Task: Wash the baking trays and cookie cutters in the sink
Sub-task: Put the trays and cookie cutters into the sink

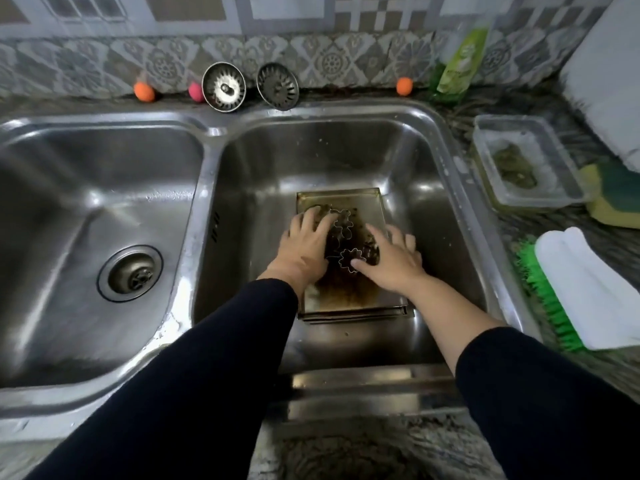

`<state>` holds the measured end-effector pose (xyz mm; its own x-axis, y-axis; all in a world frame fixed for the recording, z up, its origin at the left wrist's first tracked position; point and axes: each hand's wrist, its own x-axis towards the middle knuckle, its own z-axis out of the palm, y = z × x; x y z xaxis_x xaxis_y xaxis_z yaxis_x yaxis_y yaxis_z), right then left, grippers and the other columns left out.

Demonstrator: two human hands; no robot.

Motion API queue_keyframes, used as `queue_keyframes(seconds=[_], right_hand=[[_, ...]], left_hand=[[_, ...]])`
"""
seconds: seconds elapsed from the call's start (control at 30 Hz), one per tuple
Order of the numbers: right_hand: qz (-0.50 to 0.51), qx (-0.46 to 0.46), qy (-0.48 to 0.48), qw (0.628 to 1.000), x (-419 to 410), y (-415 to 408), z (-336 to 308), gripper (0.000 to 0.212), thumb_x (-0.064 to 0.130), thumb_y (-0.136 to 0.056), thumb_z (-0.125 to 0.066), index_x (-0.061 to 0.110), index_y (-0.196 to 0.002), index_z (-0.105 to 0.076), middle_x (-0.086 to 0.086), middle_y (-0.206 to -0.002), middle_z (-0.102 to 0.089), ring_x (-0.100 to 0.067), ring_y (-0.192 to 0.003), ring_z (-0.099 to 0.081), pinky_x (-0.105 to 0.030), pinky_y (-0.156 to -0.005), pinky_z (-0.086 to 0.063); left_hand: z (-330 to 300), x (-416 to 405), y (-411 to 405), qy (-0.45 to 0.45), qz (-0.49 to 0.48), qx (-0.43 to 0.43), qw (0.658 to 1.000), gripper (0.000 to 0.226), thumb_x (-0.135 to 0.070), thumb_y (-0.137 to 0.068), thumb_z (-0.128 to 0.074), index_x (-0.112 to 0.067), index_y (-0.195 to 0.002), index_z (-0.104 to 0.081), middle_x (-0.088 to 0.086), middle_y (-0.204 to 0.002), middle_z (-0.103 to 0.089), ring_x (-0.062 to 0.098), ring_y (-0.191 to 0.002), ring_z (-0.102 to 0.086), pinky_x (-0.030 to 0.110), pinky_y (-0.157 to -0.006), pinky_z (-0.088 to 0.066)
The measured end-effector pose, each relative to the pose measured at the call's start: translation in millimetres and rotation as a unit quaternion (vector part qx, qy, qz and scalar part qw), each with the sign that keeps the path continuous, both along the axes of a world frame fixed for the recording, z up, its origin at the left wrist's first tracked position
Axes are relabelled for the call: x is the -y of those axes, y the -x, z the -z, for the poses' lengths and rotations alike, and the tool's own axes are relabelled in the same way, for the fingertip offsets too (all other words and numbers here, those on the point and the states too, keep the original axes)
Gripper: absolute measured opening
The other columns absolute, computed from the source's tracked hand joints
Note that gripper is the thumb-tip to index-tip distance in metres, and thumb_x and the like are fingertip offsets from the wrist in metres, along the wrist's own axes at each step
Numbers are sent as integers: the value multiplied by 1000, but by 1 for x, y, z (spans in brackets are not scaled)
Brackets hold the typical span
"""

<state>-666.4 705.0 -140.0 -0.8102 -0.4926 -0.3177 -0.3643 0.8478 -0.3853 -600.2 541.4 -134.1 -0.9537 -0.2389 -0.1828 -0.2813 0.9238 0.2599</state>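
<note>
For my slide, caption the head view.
Both hands rest on metal cookie cutters atop stained stacked baking trays in the right steel sink basin.

Around the basins — odds and ends on the stone surface (540, 233).

Two metal strainer plugs (224, 86) lean upright against the patterned tile wall (332, 60), with two orange balls (144, 91) and a pink one (195, 91) along the same ledge. A green dish-soap bottle (460, 64) stands at the right rear corner. Nearer, a clear plastic tub (526, 161) holds something murky, just beside a yellow-and-green sponge (613, 199) — and a green-bristled brush (550, 303) lies under a folded white cloth (588, 289).
</note>
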Motion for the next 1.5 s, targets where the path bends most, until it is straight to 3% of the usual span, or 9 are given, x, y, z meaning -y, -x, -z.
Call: queue_keyframes(seconds=[0.13, 0.27, 0.4, 0.6, 0.97, 1.13, 1.3, 1.43, 1.5], right_hand=[[-105, -46, -50, 992, 3, -3, -3, 70, 61, -83, -54, 40, -144, -26, -4, -152, -24, -32, -135, -23, -48, -108, -24], [-122, -95, -99, 983, 5, -7, 2, 60, 57, -89, -50, 39, -142, -30, -6, -148, -28, -35, -128, -33, -49, -103, -30], [-104, -76, -92, 987, 11, -8, 1, 56, 47, -90, -54, 36, -141, -34, -7, -143, -37, -33, -127, -39, -48, -100, -34], [-115, -40, -74, 990, 15, -9, 3, 60, 33, -92, -58, 33, -145, -30, -5, -140, -35, -28, -125, -40, -42, -94, -47], [-72, -46, -35, 996, 16, -6, 3, 55, 30, -86, -66, 25, -136, -45, 1, -129, -45, -25, -119, -47, -37, -86, -49], [-57, -30, 14, 998, 32, 6, -13, 52, 29, -88, -64, 25, -136, -45, 0, -128, -45, -26, -117, -49, -37, -87, -47], [5, 29, 106, 994, 95, 18, -36, 56, 30, -90, -62, 23, -142, -41, -4, -149, -35, -25, -130, -43, -30, -97, -40], [-17, 52, 114, 992, 144, 21, -34, 53, 30, -91, -60, 18, -140, -45, -6, -142, -46, -24, -124, -50, -32, -98, -42], [-6, 75, 135, 988, 164, 26, -31, 51, 30, -92, -59, 15, -139, -46, -7, -137, -52, -25, -117, -55, -34, -96, -48]], left_hand=[[-1, 10, 32, 118, 130, 130, 976, 92, -32, -79, -73, -38, -149, -14, 1, -159, 8, 37, -145, 3, 58, -115, -16], [-4, 17, 46, 89, 132, 144, 977, 92, -34, -75, -77, -35, -147, -19, 3, -157, 3, 39, -129, -39, 48, -99, -46], [-2, 19, 39, 71, 92, 95, 989, 77, -34, -79, -74, -31, -142, -30, 11, -149, -15, 34, -107, -56, 43, -86, -53], [5, 11, 26, 26, 33, 79, 996, 65, -29, -86, -67, -29, -143, -35, 18, -143, -23, 38, -114, -51, 41, -95, -46], [1, 5, 29, -20, -10, 94, 995, 75, -34, -77, -76, -36, -141, -39, 13, -142, -19, 36, -115, -50, 37, -102, -44], [-23, 17, 22, -89, -115, 15, 989, 70, -34, -77, -75, -34, -139, -43, 10, -143, -19, 32, -114, -51, 34, -106, -39], [-30, 56, 6, -124, -275, -9, 953, 68, -40, -83, -69, -32, -143, -37, 16, -142, -27, 26, -107, -53, 30, -86, -42], [-18, 74, 2, -130, -262, -6, 956, 54, -39, -86, -65, -22, -136, -49, 11, -135, -51, 27, -124, -44, 32, -100, -37], [-15, 78, 6, -148, -263, -35, 953, 48, -32, -88, -65, -17, -132, -53, 10, -135, -52, 27, -126, -44, 29, -99, -35]])
